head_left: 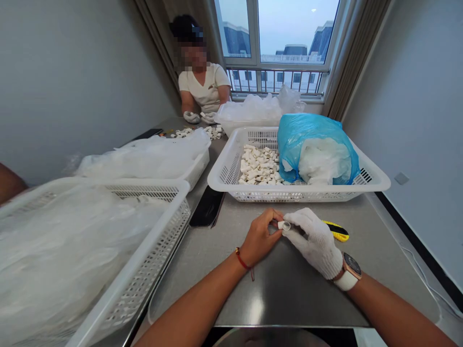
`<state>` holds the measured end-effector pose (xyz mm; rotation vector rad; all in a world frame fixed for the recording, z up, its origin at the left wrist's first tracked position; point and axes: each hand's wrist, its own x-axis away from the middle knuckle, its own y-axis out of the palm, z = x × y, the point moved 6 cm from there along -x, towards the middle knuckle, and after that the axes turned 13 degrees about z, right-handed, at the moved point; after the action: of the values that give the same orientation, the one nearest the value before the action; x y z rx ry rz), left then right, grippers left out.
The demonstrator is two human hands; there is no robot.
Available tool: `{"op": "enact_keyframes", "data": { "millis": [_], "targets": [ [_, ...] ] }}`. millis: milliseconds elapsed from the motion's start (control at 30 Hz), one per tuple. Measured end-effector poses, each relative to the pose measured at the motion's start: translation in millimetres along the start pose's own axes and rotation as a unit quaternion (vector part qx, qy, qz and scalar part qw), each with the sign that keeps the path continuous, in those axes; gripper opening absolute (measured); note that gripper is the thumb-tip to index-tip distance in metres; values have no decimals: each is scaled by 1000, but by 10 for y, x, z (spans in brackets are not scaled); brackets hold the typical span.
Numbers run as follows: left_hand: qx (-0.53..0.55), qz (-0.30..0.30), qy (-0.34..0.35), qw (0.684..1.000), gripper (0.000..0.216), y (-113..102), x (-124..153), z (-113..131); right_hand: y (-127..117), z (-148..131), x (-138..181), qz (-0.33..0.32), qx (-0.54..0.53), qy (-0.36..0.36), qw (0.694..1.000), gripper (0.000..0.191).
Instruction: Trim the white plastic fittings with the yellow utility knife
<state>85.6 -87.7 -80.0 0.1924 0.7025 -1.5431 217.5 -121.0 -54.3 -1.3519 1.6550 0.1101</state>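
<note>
Between my two hands is a short white tube-shaped piece (pixel 284 225), its round open end facing me. My bare left hand (pixel 261 236) pinches it from the left with thumb and fingertips. On the other side my right hand (pixel 314 239), in a white knitted glove, has its thumb and fingers closed on the same piece. Just behind the right hand lies a yellow and black utility knife (pixel 336 231), partly hidden by the glove. Many similar white pieces (pixel 259 165) lie heaped in the white plastic basket (pixel 253 193) ahead of my hands.
A blue plastic bag (pixel 314 126) sits in that basket. Left of my hands lie a black phone (pixel 208 207) and a big basket (pixel 144 246) holding clear plastic. Behind are more plastic-filled containers. Across the table (pixel 231 299), a gloved person (pixel 204 91) sits by loose white pieces.
</note>
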Motion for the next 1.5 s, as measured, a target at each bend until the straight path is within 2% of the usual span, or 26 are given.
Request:
{"op": "enact_keyframes", "data": {
  "millis": [500,767,1100,1267,1367,1500],
  "targets": [
    [-16,14,68,997,11,-32,15,50,21,-4,13,-5,-18,3,1000,13],
    [9,-21,9,1000,9,22,10,-15,32,62,35,-16,-8,37,999,14],
    [-31,-31,39,998,6,51,32,31,31,52,43,-4,-47,33,998,21],
    [0,-4,52,999,9,12,-2,121,6,121,44,29,-50,106,993,10],
    [-14,13,39,999,6,-20,-13,114,31,163,59,13,-70,149,986,11],
    [-23,23,39,999,8,-36,-7,92,69,200,88,-8,-92,171,981,14]
  ]
}}
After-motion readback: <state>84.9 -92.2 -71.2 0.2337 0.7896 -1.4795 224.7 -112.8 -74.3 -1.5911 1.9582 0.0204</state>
